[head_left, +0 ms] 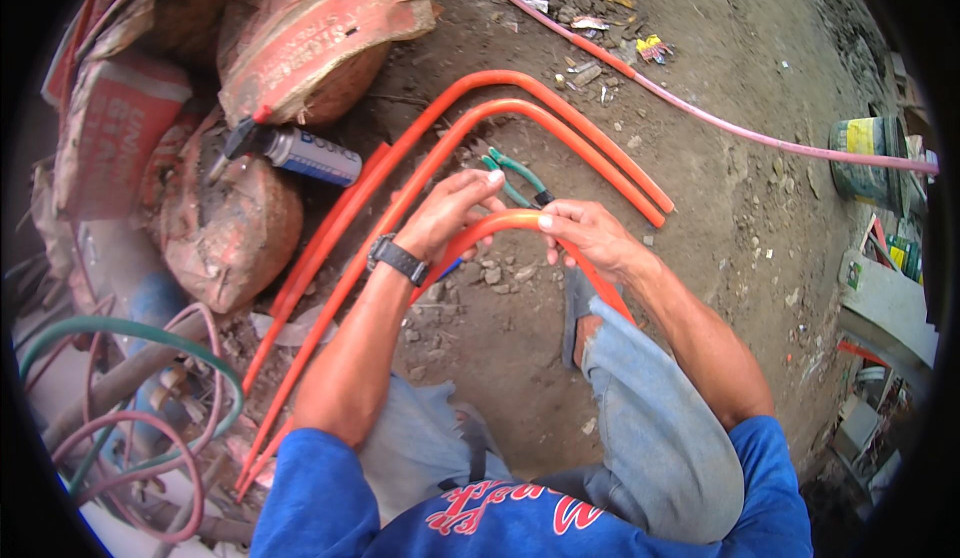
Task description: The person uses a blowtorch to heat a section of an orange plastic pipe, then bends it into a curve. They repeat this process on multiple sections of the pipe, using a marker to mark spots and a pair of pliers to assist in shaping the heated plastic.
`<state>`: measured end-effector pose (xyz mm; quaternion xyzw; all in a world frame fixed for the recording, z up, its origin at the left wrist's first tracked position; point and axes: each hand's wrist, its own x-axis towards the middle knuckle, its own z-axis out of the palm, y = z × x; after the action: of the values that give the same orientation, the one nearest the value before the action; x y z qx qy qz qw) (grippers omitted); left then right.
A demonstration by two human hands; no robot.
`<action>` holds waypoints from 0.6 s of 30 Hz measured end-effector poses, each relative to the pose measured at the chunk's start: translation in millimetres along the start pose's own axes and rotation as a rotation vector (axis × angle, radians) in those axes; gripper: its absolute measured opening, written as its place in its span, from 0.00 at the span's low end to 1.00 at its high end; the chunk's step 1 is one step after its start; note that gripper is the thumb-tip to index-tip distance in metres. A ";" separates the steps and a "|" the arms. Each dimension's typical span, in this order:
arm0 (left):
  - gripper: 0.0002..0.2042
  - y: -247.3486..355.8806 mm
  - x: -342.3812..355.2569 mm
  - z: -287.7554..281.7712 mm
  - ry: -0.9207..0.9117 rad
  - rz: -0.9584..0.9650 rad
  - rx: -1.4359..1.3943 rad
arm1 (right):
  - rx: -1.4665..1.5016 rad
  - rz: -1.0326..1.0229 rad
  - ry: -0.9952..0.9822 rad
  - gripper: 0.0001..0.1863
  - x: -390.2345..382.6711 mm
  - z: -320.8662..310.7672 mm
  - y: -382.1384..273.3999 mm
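An orange plastic pipe (512, 220) arches between my hands, curved at the top, one leg running down toward my right knee. My left hand (458, 216) is closed around its left side, the fingers partly hidden behind it. On the right of the curve, my right hand (592, 238) grips the pipe with the thumb on top. Just beyond the curve lie pliers (520, 174) with green handles. A bent orange pipe (508, 108) rests on the dirt past my hands, with another bent pipe (490, 79) alongside it. Something thin and blue (451, 268) shows below the held pipe.
A gas torch canister (315, 156) lies at left against filled sacks (235, 218). Tangled green and pink hoses (150, 333) sit at lower left. A pink hose (720, 124) crosses the ground toward a dark bucket (866, 163) at right. Rubble and litter (590, 23) lie far off.
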<state>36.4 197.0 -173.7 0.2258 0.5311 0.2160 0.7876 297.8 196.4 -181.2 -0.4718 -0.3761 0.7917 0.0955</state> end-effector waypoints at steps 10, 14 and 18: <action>0.25 -0.5 4.9 -0.6 -0.034 -0.018 0.095 | 0.011 0.025 -0.022 0.18 1.3 -5.2 1.7; 0.29 -5.1 8.3 -6.2 -0.113 0.031 0.105 | -0.003 0.021 -0.023 0.18 0.7 -4.4 -0.2; 0.33 -4.2 6.4 -4.1 -0.089 0.071 0.130 | 0.009 0.029 -0.024 0.18 0.9 -5.0 1.6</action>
<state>35.2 197.9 -182.2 0.3046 0.5000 0.1988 0.7860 301.8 198.3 -184.3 -0.4673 -0.3666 0.8003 0.0819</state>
